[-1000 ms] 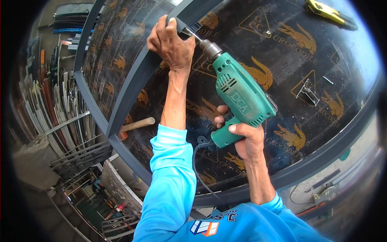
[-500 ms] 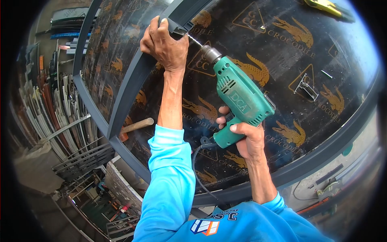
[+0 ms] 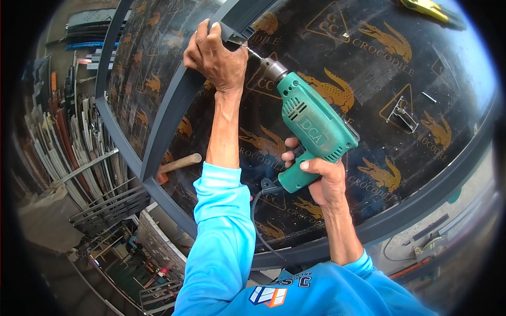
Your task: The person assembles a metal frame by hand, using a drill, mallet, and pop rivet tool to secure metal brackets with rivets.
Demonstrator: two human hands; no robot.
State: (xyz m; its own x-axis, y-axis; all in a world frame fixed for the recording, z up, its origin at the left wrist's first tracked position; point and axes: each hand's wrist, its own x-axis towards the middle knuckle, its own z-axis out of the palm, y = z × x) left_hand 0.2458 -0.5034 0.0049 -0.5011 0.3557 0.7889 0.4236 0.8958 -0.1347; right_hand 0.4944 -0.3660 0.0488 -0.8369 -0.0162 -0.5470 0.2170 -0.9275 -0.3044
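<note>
My left hand grips a dark grey aluminium frame bar that lies across a black plywood sheet printed with gold crocodiles. My right hand holds a green DCA electric drill by its pistol handle. The drill bit points up and left, its tip touching the bar right beside my left fingers. A black cord hangs from the drill handle.
A hammer with a wooden handle lies on the sheet left of my arm. A yellow tool sits at the far top right, a small metal bracket at right. Racks of metal profiles fill the left side.
The view shifted slightly since one second ago. The drill and both hands hold nearly the same pose, with the bit staying at the frame bar.
</note>
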